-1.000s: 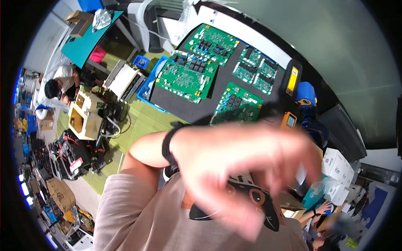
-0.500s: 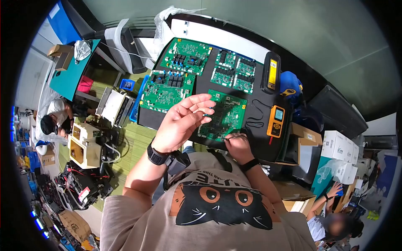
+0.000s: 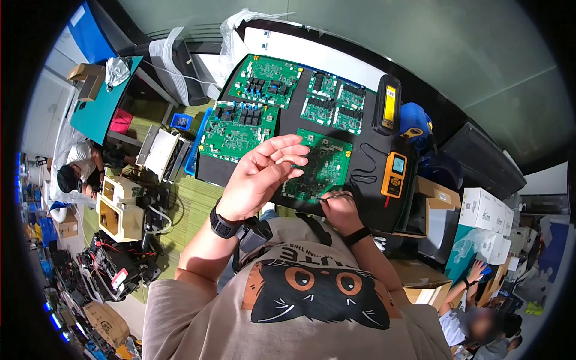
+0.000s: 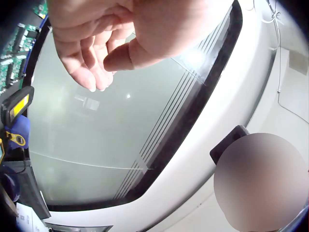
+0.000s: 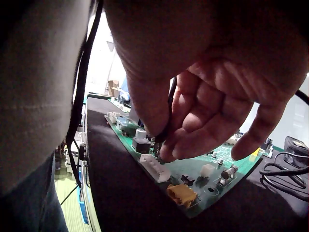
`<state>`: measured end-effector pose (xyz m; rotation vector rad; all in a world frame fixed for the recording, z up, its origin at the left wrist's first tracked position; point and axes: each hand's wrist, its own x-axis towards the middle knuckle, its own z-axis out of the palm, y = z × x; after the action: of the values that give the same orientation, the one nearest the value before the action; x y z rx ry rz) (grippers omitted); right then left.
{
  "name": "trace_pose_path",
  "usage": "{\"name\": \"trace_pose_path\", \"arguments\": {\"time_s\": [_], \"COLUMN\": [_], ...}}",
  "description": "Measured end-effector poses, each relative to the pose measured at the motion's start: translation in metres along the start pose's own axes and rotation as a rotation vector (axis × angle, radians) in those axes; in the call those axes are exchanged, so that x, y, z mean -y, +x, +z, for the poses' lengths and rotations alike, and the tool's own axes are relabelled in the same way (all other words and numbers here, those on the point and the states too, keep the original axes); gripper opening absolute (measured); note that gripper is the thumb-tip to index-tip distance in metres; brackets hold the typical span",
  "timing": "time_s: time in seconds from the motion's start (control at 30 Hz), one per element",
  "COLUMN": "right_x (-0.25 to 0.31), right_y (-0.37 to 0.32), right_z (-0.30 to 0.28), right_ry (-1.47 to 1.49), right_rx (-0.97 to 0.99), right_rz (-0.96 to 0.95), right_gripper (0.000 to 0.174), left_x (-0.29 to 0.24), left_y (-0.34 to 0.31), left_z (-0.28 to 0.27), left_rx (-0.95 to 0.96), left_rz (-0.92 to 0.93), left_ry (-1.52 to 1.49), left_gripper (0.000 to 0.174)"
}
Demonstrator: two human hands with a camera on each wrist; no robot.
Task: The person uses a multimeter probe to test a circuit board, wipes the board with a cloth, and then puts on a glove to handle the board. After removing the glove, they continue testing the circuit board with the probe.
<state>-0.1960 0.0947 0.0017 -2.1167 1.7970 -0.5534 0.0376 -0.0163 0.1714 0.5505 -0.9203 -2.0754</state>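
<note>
At the near edge of a green circuit board (image 3: 327, 156), my right hand (image 3: 341, 211) pinches a thin black lead (image 5: 171, 96) between thumb and fingers. Its fingertips are right beside a white connector (image 5: 154, 167) on the board, and a yellow connector (image 5: 182, 195) sits at the board's corner. The lead's tip is mostly hidden by the fingers. Raised over the left part of this board is my left hand (image 3: 258, 174), palm turned inward, fingers loosely bent. The left wrist view shows nothing in its grasp.
Two large green boards (image 3: 240, 129) and several small boards (image 3: 336, 102) lie on the dark mat. To the right are an orange handheld meter (image 3: 394, 174), a coiled black cable (image 3: 363, 174), a black-and-yellow device (image 3: 390, 105) and a blue tool (image 3: 415, 123). Cardboard boxes (image 3: 441, 198) stand beyond.
The left hand, blurred close to the head camera a second ago, has moved away and now hovers by the board. The right hand came into sight. The last half second shows almost no movement.
</note>
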Motion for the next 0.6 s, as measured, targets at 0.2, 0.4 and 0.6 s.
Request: {"name": "trace_pose_path", "arguments": {"time_s": [0.2,0.4,0.6], "right_x": [0.004,0.004,0.0], "right_y": [0.002,0.003,0.003], "right_z": [-0.003,-0.005,-0.002], "right_ry": [-0.007,-0.021,0.013], "right_rx": [0.002,0.019,0.001], "right_rz": [0.006,-0.007,-0.038], "right_gripper": [0.01,0.01,0.011], "left_x": [-0.001,-0.002,-0.051], "left_y": [0.0,0.002,-0.001], "left_z": [0.0,0.019,0.066], "left_rx": [-0.026,-0.118,-0.008], "left_rz": [-0.023,0.229,0.667], "left_ry": [-0.047,0.726,1.957], "left_gripper": [0.05,0.032,0.032]}}
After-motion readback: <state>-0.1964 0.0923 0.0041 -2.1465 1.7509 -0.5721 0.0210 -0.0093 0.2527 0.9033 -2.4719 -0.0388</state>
